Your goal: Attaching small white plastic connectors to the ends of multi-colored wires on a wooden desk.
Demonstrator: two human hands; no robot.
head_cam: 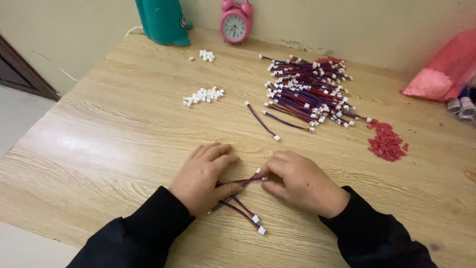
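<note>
Standing over the worktop (99, 149), I see both hands down near its front edge, working on the same small bundle of leads (237, 198). The left hand (203, 176) lies palm down with fingers curled, pinning the red-and-blue leads against the wood; it looks pressed shut on them, probably to keep them from sliding. Their loose ends trail out beneath it toward the front edge, ending in white plugs (258, 224). The right hand (297, 181) meets it from the other side, fingertips pinched on the upper ends of the same leads, where a white plug (258, 171) shows just between the two hands. How tightly it pinches I can't fully tell, since the fingers hide the contact.

Toward the back left corner stands a teal container (163, 20), with a pink clock (236, 21) beside it against the wall. In front of those sit two small heaps of white housings (203, 95), well apart from the hands. Two single leads (270, 121) lie loose mid-table, between the hands and the big pile of leads (307, 89) behind them. Right of that pile is a scatter of red bits (386, 141), and at the right edge a pink bag (444, 69).

Nothing lies between the hands and the nearby loose leads; the wood around the hands is bare.
</note>
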